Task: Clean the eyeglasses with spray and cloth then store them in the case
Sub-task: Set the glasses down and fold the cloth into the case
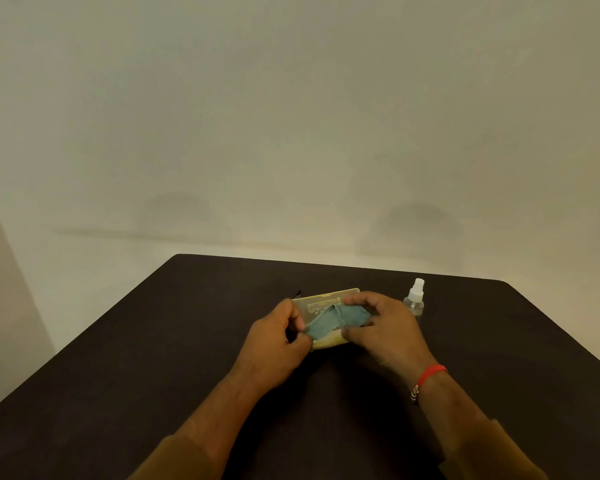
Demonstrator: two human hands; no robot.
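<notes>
A blue-grey cloth (329, 322) is stretched between my two hands above the middle of the dark table (153, 358). My left hand (278, 341) pinches its left end, and my right hand (385, 327) grips its right end. Under the cloth lies a pale yellow case (326, 297) with dark print on its lid. A thin dark tip (299, 292) pokes out behind the case's left corner; I cannot tell whether it belongs to the eyeglasses. A small clear spray bottle (414, 299) with a white nozzle stands upright just right of my right hand.
The table's far edge (326, 263) runs close behind the case, with a plain pale wall beyond it. A red band with beads circles my right wrist (430, 375).
</notes>
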